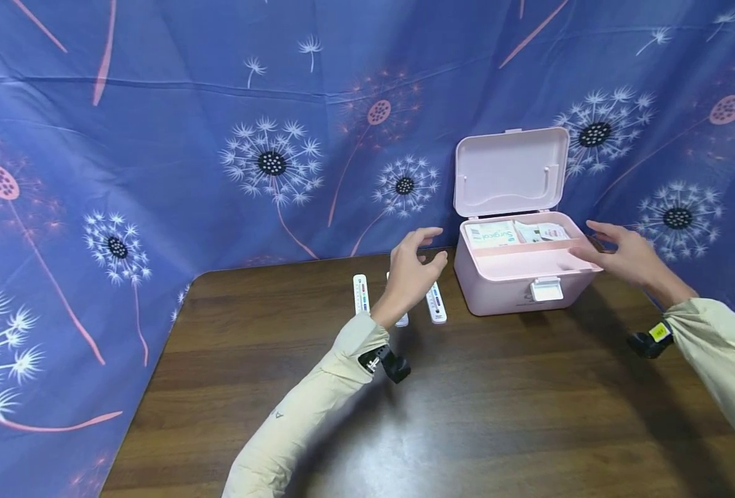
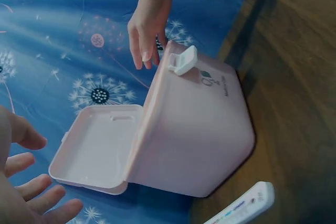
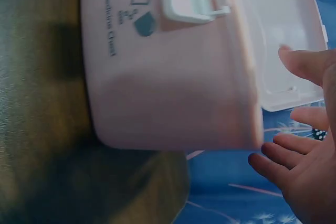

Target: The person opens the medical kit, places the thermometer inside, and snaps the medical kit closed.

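Observation:
A pink medicine chest stands on the table with its lid tipped back and its white latch hanging at the front. Inside the top lie a box marked "Surgical" and a white packet. My right hand hovers at the chest's right rim, fingers spread and holding nothing. To the chest's left, my left hand is in the air, thumb and fingers apart around nothing. Beneath and beside it lie three white thermometers, the left one and right one plainly seen, the middle one mostly hidden.
The brown wooden table ends at a blue curtain with dandelion prints, which hangs right behind the chest. Each wrist carries a small black camera, such as the left camera.

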`<state>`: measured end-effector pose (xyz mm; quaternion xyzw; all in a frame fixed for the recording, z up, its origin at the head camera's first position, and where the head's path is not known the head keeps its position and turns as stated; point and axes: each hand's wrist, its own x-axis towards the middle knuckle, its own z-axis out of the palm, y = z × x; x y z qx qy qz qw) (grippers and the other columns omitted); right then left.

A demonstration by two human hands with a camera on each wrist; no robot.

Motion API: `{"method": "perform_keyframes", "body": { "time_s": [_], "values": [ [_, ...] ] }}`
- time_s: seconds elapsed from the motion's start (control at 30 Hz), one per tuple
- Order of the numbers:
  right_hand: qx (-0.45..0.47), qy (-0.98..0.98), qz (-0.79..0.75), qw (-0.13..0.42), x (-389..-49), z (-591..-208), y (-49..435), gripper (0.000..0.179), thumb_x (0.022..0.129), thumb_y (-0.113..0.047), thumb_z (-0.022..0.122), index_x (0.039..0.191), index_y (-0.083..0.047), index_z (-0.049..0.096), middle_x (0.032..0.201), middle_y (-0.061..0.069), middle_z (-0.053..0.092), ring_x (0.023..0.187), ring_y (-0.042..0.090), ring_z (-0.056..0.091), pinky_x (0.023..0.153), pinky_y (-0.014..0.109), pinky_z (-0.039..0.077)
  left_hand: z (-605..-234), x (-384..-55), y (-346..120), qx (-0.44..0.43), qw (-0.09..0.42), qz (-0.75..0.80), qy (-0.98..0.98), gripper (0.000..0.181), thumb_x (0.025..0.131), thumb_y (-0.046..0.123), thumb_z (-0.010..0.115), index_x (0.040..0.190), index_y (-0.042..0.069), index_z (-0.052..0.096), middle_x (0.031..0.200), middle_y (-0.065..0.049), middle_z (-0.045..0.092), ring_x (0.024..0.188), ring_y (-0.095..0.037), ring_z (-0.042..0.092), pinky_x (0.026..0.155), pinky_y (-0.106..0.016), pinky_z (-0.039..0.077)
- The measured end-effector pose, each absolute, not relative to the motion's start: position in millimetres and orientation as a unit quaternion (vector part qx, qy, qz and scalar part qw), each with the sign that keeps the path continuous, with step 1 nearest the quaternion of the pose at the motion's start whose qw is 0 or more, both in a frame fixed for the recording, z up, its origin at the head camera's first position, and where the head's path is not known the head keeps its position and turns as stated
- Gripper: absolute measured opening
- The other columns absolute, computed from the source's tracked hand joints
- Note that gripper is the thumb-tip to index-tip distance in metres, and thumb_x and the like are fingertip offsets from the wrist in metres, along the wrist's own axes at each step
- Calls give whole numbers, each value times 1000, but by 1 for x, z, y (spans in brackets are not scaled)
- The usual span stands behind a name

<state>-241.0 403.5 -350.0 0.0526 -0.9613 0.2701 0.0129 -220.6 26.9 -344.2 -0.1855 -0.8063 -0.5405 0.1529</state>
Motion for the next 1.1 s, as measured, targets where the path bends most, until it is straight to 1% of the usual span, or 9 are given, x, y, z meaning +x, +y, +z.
{"method": "perform_keyframes", "body": {
  "time_s": [0.1,0.23,0.37,0.5,0.63,0.73,0.87,1.0,1.1],
  "values": [
    [56,-963,263,19,-239,-360,406,80,90,-43,57,144,8,26,133,42,35,119,56,36,88,66,32,-354,-215,22,-172,149,-533,-815,39,82,12,66,121,14,63,114,-2,61,104,-17,57,78,-26,49],
    [58,-966,249,34,-236,-371,409,81,89,-41,58,141,12,28,129,43,38,113,56,41,86,64,34,-365,-210,19,-159,153,-536,-815,39,81,11,66,121,13,63,114,-2,61,103,-17,58,77,-25,49],
    [55,-965,254,41,-232,-378,409,80,89,-41,58,140,13,28,128,44,37,110,55,42,84,64,35,-372,-207,18,-147,164,-550,-805,40,81,8,66,120,10,63,117,-4,61,104,-16,59,77,-22,50],
    [52,-961,265,50,-230,-383,408,81,89,-41,58,142,10,26,131,43,35,113,55,40,86,64,33,-378,-204,18,-128,167,-557,-803,40,81,9,65,120,10,62,116,-6,61,102,-14,59,76,-19,50],
    [53,-960,270,55,-229,-389,408,81,89,-41,59,145,6,23,132,42,35,115,57,38,87,64,31,-386,-202,17,-110,165,-552,-810,40,80,11,66,121,10,62,112,-5,61,100,-14,58,75,-21,50],
    [53,-957,278,63,-229,-393,409,80,89,-39,60,145,5,25,131,42,37,114,54,40,87,63,32,-393,-201,17,-99,166,-553,-810,41,80,12,68,120,10,62,109,-4,60,100,-15,58,74,-22,50],
    [47,-953,291,65,-228,-396,410,79,89,-38,60,146,2,24,133,41,36,115,52,39,87,62,31,-401,-202,18,-85,169,-559,-807,39,79,14,70,117,10,63,107,-3,60,99,-15,58,73,-25,52],
    [38,-953,296,57,-227,-396,409,81,90,-40,59,148,-1,19,136,40,32,116,54,37,89,64,29,-408,-203,22,-76,174,-566,-802,38,77,13,72,114,10,63,105,-3,61,97,-16,58,72,-31,53],
    [37,-952,299,56,-227,-395,409,81,90,-40,59,149,-3,17,138,40,29,117,55,36,89,66,29,-413,-204,24,-71,173,-571,-799,38,76,10,73,113,9,64,104,-4,61,96,-16,58,71,-27,53]
  ]
}}
